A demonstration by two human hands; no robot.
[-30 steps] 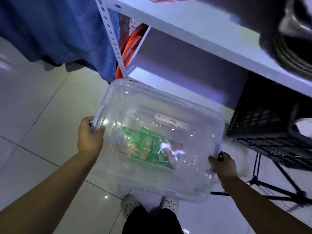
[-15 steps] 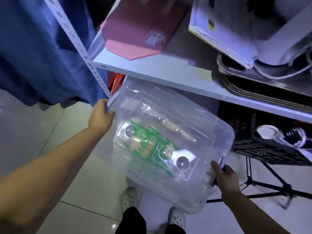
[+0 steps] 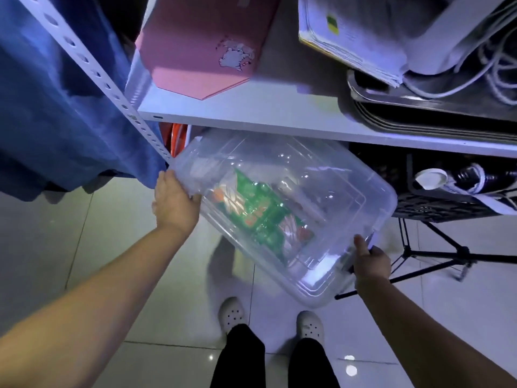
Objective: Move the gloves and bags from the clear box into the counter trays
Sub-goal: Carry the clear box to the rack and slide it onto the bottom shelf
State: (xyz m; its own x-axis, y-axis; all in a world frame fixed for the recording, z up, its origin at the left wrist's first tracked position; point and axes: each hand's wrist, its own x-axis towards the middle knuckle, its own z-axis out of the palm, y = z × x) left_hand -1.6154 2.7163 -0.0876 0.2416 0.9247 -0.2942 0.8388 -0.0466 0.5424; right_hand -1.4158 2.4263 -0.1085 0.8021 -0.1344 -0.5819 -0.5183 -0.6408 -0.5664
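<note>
1. Tiled floor (image 3: pixel 56 247), white metal shelf (image 3: pixel 251 119) overhead holding a pink folder (image 3: pixel 201 43) and a stack of metal trays (image 3: pixel 419 119).
2. Clear box (image 3: pixel 288 214) is carried in the air just below the shelf edge, lid on.
3. Left hand (image 3: pixel 174 201) clenched on the box's far-left end; right hand (image 3: pixel 369 260) clenched on its near-right handle.
4. Box long axis runs diagonally, upper-left to lower-right, the right end dipping lower.
5. Green printed packet (image 3: pixel 260 211) inside; gloves not distinguishable.
6. Progress: nothing unloaded, no counter trays in view. All transfers remain.
</note>
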